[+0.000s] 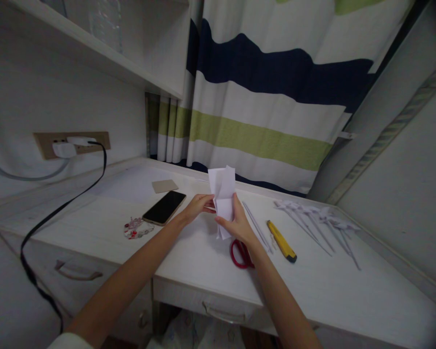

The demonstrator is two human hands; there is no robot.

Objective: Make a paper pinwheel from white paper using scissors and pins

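Note:
Folded white paper [223, 186] stands upright above the desk, with several loose layers fanning apart at its top and bottom. My right hand [238, 225] grips its right side, thumb across the front and the other fingers hidden behind. At the left edge, my left hand [200, 205] has its fingers closed on the paper, the tips partly hidden by the sheets. Red-handled scissors [239, 255] lie below, partly covered by my right wrist. Thin white paper sticks [256, 225] lie just right of that hand, and farther right is a yellow utility knife [281, 241].
A smartphone [164, 207], a beaded bracelet [134, 228] and a beige card [164, 186] lie on the desk's left. Several white paper pinwheel-like pieces on sticks [314, 215] lie at right. A black cable [65, 206] hangs from the wall socket. A striped curtain [261, 138] hangs behind.

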